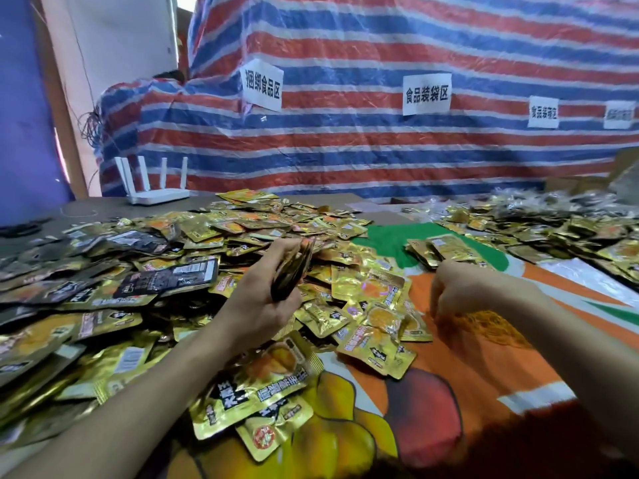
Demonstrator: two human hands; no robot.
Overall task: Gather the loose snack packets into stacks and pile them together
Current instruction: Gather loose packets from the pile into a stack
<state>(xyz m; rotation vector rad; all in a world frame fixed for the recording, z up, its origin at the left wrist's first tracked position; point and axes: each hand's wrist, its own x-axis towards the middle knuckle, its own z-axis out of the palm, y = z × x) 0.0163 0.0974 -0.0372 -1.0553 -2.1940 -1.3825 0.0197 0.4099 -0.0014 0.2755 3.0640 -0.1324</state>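
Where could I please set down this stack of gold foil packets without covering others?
Bare orange cloth lies between the loose gold packets and your right hand; green cloth borders the small gold stack. Left heap is crowded.

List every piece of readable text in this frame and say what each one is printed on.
"捆绑食品区": left white sign, on the striped tarp.
"食品装袋区": middle white sign, same tarp.
Third sign: too small and blurred to read.
Fourth sign: too blurred to read.
Snack packets: print creased, glary and blurred; not reliably readable.
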